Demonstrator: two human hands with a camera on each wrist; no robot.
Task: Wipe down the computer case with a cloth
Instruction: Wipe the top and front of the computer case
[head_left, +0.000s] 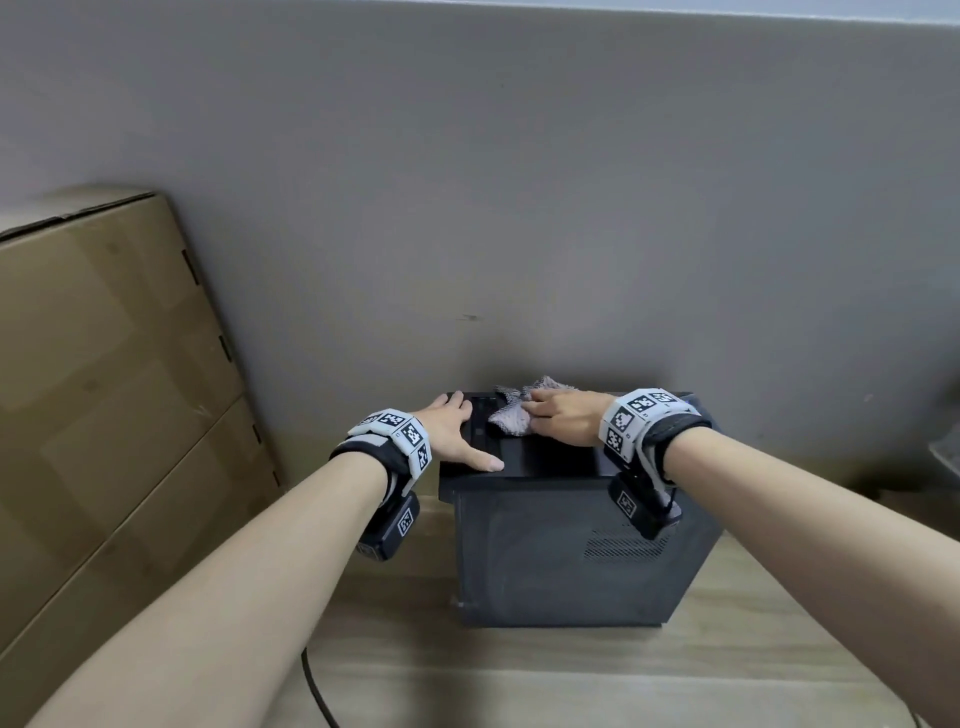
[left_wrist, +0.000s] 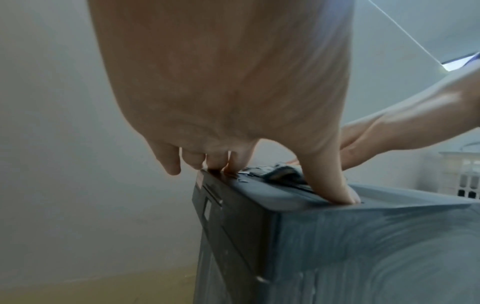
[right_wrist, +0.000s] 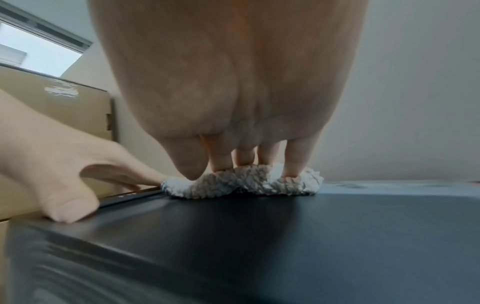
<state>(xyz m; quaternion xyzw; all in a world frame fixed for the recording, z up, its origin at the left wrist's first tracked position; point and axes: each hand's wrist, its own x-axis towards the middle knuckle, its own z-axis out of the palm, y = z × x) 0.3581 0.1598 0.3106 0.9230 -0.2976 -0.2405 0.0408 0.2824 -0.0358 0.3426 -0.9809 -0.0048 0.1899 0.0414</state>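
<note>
On top of the black computer case (head_left: 561, 556), seen from the head camera, I am pressing the crumpled grey cloth (head_left: 511, 415) down with my right hand (head_left: 566, 422), fingers lying fairly flat over it at the far edge near the wall (head_left: 519, 208), while my left hand (head_left: 457, 434) is resting spread and holding nothing on the case's left end, bracing it; a cardboard box (head_left: 114, 395) is leaning just to the left and a dark cable (head_left: 317, 691) is trailing across the wooden floor. Through the left wrist camera, my thumb (left_wrist: 330, 185) and fingertips are planted on the lid's edge, and streaks are showing on the side panel. Through the right wrist camera, my fingers (right_wrist: 296, 160) are bearing straight down into the bunched cloth, not pinching it. I judge the risk is the cloth slipping off the back edge if I push farther toward the wall, or the case shifting if my bracing hand lifts.
</note>
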